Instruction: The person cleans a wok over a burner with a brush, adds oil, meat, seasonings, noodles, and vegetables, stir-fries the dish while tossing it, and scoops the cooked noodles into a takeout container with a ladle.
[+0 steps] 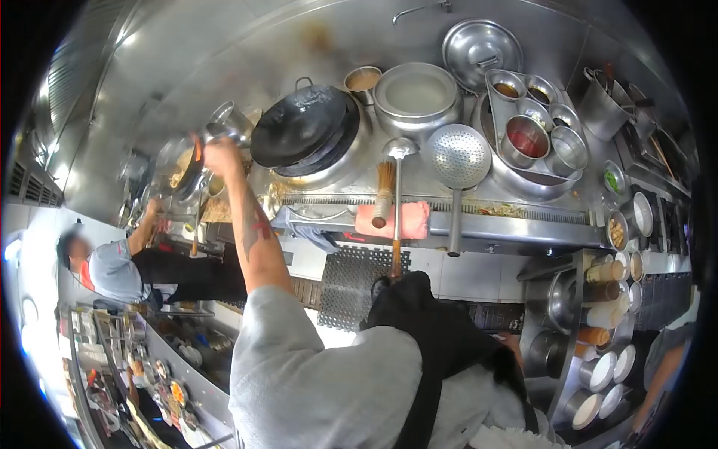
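Note:
My left arm [258,239] stretches out to the far left over the stove. At its end my left hand [222,156] looks closed, with its fingers blurred. A small orange-red thing [197,147] shows just beyond the fingers; whether I hold it is unclear. Close above the hand is a metal pot [230,123], and to its right a black wok [299,123] sits tilted on its burner. Beyond the hand lies another pan with pale food [181,168]. My right hand is hidden by my body; only a bit of skin shows at my right side.
A ladle [401,147], a bamboo brush [384,187] and a perforated skimmer [459,156] lie across the stove's front, by a pink cloth [411,219]. A large pot [416,90] and sauce containers [527,141] stand behind. A co-worker [116,269] stands at left.

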Demonstrator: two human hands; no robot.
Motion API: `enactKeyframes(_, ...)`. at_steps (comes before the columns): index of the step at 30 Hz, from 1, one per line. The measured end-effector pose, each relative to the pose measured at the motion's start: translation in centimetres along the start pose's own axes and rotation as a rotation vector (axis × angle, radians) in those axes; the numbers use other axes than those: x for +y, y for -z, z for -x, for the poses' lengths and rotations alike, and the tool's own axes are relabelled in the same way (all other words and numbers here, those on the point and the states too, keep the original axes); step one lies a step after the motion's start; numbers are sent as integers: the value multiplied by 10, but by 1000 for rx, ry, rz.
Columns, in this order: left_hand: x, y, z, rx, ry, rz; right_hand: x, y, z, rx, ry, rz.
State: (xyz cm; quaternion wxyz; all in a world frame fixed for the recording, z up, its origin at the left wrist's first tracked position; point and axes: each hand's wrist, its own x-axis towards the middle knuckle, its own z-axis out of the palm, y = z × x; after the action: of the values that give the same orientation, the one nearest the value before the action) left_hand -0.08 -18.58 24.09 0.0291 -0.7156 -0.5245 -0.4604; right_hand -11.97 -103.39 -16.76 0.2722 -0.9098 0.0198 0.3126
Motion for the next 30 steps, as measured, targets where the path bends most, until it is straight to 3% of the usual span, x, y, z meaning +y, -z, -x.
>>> enactKeyframes(3, 8, -56, -7, -230, 63, -47, -54, -6, 9, -102, -110, -142)
enactKeyframes(5, -11, -114, -11, -278, -143, -133, -52, -38, -3, 48, 78, -47)
enactKeyframes(6, -17, -134, -16, -340, -276, -131, -75, -53, 1, 48, 66, -62)
enactKeyframes(8, -34, -192, -31, -478, -499, -186, -121, -69, 13, 32, -161, -390)
enactKeyframes(9, -38, -200, -32, -502, -517, -184, -134, -88, 20, 32, -191, -395)
enactKeyframes(11, -30, -190, -37, -330, -885, -110, -138, -127, 15, 113, -129, -597)
enactKeyframes(12, -25, -183, -43, -290, -922, -67, -138, -137, 19, 113, -146, -596)
enactKeyframes(14, -17, -166, -61, -253, -957, -18, -145, -150, 26, 20, 503, 405)
enactKeyframes(15, -15, -156, -68, -206, -959, 63, -168, -148, 41, 24, 494, 409)
enactKeyframes(16, -17, -152, -70, -160, -958, 143, -204, -141, 66, 22, 241, 117)
enactKeyframes(18, -33, -155, -65, -130, -954, 239, -225, -142, 76, -29, 10, -163)
enactKeyframes(19, -44, -157, -60, -93, -946, 323, -211, -155, 67, -28, 10, -149)
enactKeyframes(20, -61, -171, -49, -125, -919, 308, -176, -175, 55, 2, 182, -22)
enactKeyframes(21, -96, -220, -39, -342, -904, 83, -159, -180, 47, 27, 360, 109)
enactKeyframes(22, -129, -247, -31, -578, -966, -59, -254, -130, 86, -72, 123, -115)
enactKeyframes(23, -125, -239, -31, -617, -1026, -193, -237, -138, 74, -95, 144, -85)
enactKeyframes(24, -114, -220, -34, -564, -838, -105, -224, -146, 37, -127, 444, 127)
enactKeyframes(27, -126, -176, -47, -102, -561, 330, -280, -155, -10, -213, 962, 359)
enactKeyframes(28, -148, -171, -48, 64, -556, 409, -333, -157, -5, -328, 590, 286)
enactKeyframes(29, -170, -167, -36, 221, -384, 431, -370, -158, -5, -431, 216, 234)
enactKeyframes(30, -207, -152, -23, -235, -23, 681, -377, -170, -17, -487, 280, 293)
